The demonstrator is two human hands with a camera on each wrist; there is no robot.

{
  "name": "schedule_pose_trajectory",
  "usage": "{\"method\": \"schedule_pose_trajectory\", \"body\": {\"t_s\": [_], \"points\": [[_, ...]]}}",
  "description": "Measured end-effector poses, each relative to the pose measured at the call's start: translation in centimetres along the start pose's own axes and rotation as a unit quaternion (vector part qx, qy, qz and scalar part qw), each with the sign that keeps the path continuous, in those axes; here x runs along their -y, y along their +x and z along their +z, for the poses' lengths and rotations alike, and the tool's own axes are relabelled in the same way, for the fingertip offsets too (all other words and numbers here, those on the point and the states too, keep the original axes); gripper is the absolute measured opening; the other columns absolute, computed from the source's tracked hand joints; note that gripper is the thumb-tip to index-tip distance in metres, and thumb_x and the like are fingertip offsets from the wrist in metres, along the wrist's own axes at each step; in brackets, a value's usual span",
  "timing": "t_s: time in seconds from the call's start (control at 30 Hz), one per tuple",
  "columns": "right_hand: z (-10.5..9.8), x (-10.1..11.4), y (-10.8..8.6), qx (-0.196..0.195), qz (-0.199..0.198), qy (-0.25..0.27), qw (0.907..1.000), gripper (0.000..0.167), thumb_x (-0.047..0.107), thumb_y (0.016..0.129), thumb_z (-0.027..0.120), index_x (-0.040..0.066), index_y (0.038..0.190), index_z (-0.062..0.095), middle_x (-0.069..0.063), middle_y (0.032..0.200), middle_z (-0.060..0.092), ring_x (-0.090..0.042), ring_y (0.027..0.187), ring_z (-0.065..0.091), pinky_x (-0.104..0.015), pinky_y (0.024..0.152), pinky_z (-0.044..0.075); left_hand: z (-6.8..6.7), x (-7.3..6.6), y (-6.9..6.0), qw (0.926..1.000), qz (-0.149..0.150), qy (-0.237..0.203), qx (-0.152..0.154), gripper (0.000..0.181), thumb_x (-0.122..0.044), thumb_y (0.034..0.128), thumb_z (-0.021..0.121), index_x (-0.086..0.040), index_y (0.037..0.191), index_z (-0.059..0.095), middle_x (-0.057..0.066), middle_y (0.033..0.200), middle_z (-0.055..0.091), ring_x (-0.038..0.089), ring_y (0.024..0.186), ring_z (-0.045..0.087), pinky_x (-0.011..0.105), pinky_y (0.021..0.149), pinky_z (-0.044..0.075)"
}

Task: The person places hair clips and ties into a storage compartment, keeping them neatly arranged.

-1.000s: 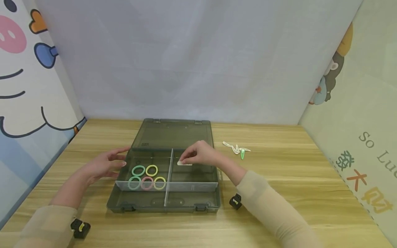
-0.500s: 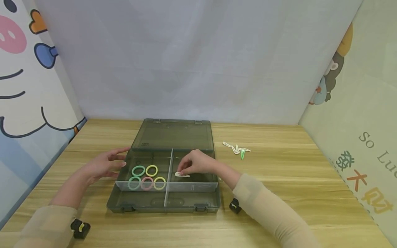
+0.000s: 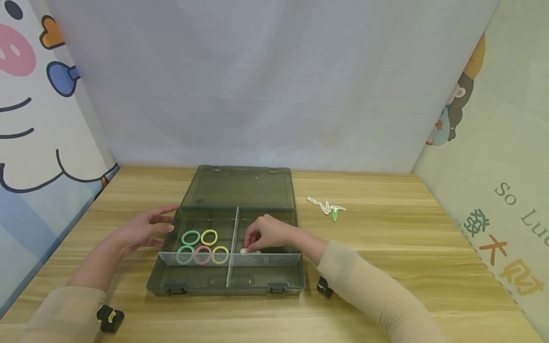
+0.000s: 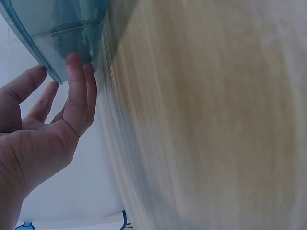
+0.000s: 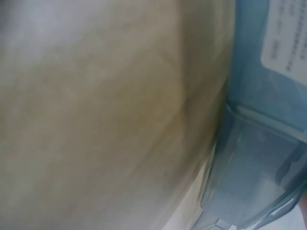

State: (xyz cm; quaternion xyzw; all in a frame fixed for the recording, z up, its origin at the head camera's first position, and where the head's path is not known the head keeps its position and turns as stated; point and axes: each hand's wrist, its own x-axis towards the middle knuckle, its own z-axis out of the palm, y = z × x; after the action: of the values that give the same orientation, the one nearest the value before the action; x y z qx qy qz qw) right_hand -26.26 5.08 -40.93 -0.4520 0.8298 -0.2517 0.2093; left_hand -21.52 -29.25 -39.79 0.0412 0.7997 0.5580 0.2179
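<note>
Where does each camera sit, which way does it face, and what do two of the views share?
Head: on the head, facing forward and down at the open box, left hand, sleeves, and right hand pinching a pale hair clip.
Left wrist: on that wrist, facing the left hand at the box's side and the wooden tabletop.
Right wrist: on that wrist, facing the box's outer side; only a sliver of skin shows, at the lower right edge.
Shared: head and left wrist both show the left hand.

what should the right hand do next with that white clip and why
Probably the right hand should release the white clip: its fingers hold it inside the rear right compartment of the box, close to the crosswise divider, seemingly low down.
</note>
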Motion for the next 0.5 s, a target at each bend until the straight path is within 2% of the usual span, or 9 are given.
{"method": "schedule_pose_trajectory", "body": {"t_s": [0.2,0.5], "points": [[0.09,0.08,0.11,-0.003,-0.003,-0.021,0.9998,0.006,0.016,0.085,0.072,0.014,0.08,0.069,0.008,0.071,0.066,0.002,0.062,0.057,-0.015,0.059,0.046,-0.1,0.16,0.12,1.0,-0.001,0.0,0.003,0.071,-0.019,0.0957,0.056,-0.013,0.153,0.014,0.033,0.149,0.016,0.038,0.12,0.047,0.044,0.084,0.052],[-0.62,0.35,-0.21,-0.001,-0.009,-0.011,0.9999,0.007,0.018,0.084,0.073,0.017,0.08,0.067,0.01,0.07,0.062,0.0,0.062,0.053,-0.016,0.059,0.044,-0.08,0.0,0.01,1.0,0.0,0.003,0.005,0.071,-0.019,0.0962,0.055,-0.012,0.153,0.013,0.033,0.149,0.015,0.04,0.122,0.044,0.044,0.084,0.052]]}}
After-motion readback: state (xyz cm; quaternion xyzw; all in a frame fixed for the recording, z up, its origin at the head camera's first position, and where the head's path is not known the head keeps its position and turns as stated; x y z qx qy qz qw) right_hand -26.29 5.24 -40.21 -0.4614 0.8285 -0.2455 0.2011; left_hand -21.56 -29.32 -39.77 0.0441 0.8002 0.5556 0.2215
